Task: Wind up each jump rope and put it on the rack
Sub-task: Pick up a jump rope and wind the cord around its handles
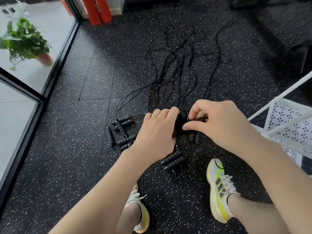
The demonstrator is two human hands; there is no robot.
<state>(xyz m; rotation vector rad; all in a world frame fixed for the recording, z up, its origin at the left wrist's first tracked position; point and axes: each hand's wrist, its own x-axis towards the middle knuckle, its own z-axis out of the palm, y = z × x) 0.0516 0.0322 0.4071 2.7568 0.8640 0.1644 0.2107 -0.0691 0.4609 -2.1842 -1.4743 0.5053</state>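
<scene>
While loose ribbed handles wait at left, the left hand grips the black jump rope bundle above the speckled floor; the right hand pinches its cord. Each wrap should probably stay snug before going to the white rack.

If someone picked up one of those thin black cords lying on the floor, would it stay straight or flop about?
Probably flop: the cords lie in loose curves and tangles on the speckled floor. They look thin, so likely light. The ribbed handles are round and might roll when tugged.
</scene>
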